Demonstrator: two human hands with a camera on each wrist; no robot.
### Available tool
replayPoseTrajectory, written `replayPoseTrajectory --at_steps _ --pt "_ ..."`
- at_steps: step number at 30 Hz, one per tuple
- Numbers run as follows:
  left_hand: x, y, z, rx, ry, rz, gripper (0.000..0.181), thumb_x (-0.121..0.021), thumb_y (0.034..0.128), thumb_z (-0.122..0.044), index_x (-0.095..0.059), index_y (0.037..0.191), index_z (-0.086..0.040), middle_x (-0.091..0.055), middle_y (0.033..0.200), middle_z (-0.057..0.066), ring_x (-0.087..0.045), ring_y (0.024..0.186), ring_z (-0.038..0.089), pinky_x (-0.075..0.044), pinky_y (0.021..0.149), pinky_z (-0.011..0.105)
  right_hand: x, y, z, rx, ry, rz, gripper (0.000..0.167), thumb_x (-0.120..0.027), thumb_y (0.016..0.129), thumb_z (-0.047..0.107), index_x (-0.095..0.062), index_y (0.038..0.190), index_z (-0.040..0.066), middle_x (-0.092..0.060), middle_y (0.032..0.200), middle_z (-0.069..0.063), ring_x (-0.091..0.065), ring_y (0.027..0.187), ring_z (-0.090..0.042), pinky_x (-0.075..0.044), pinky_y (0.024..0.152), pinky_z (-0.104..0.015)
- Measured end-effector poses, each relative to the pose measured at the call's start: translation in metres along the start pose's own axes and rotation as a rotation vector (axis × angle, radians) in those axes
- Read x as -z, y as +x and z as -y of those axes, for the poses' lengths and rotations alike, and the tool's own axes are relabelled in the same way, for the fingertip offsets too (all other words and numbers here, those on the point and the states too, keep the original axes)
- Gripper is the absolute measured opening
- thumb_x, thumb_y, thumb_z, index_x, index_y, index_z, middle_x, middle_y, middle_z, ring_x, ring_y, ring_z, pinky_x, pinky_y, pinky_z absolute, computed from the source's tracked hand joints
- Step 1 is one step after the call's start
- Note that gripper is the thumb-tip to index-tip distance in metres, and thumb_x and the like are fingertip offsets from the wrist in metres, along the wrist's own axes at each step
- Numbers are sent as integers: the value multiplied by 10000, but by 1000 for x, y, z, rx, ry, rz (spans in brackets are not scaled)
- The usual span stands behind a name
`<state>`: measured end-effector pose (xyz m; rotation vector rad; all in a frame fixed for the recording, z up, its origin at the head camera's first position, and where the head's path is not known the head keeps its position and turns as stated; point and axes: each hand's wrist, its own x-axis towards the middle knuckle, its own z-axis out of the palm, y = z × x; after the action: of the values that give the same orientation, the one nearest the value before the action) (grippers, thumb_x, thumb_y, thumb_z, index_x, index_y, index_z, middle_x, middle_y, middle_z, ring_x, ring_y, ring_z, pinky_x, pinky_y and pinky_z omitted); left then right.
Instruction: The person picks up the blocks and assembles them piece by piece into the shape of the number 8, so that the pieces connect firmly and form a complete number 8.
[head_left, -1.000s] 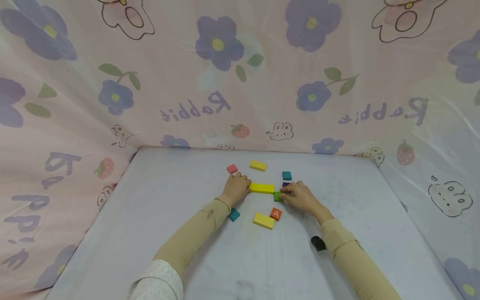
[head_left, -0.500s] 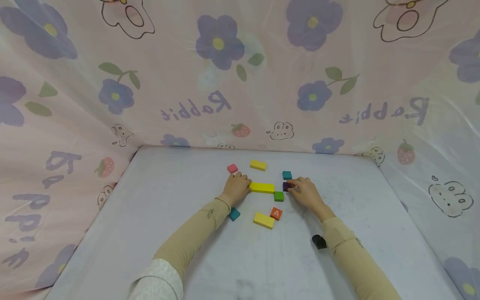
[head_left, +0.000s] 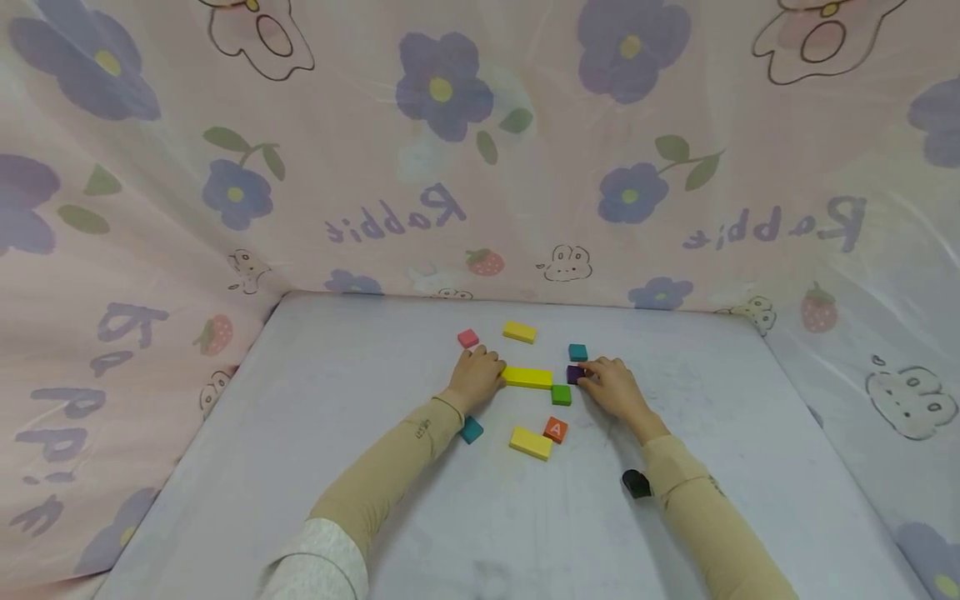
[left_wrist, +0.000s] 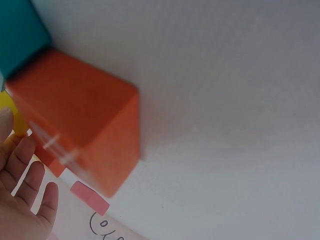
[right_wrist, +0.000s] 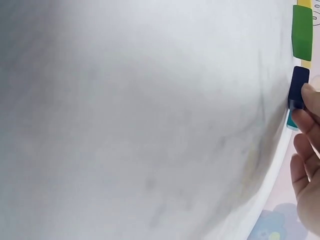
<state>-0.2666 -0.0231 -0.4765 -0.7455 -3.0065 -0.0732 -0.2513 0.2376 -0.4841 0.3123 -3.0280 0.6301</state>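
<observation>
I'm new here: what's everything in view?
Long blocks: 3, yellow, centre
Blocks: 3, orange, one near, two left
Blocks: 2, teal, far right, near left
Block: 1, pink, far left
Block: 1, green, mid-right
Block: 1, purple, right
Unclear object: 1, black, near right
Table: 1, white, below
Printed sheet: 1, pink, behind
Sleeves: 2, tan, forearms
Sleeve: 1, grey, lower left
Left hand: 1, at middle long block
Right hand: 1, pinching purple block

The purple block (head_left: 573, 375) is partly covered by the right hand (head_left: 617, 390) in the head view. In the left wrist view, the left hand (left_wrist: 22, 197) is cut off and an orange block (left_wrist: 80, 97) is blurred.
</observation>
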Motion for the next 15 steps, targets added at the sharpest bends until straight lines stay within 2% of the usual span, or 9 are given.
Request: replayPoseTrajectory --at_steps 9,15 --pt "0 1 -1 5 29 -12 310 -573 909 -366 -651 1154 -193 -650 1083 -19 -526 986 164 -423 870 336 -2 7 2 -12 61 -12 332 -611 898 204 -627 1177 26 -654 1036 -173 -499 849 -264 -402 724 -361" --pt "2 0 -2 5 39 -2 316 -567 911 -374 -650 1158 -194 -651 1094 -21 -528 989 165 -426 865 329 -4 13 9 0 24 3 339 -619 893 224 -633 1175 36 -663 1010 -143 -478 826 -246 -386 719 -347"
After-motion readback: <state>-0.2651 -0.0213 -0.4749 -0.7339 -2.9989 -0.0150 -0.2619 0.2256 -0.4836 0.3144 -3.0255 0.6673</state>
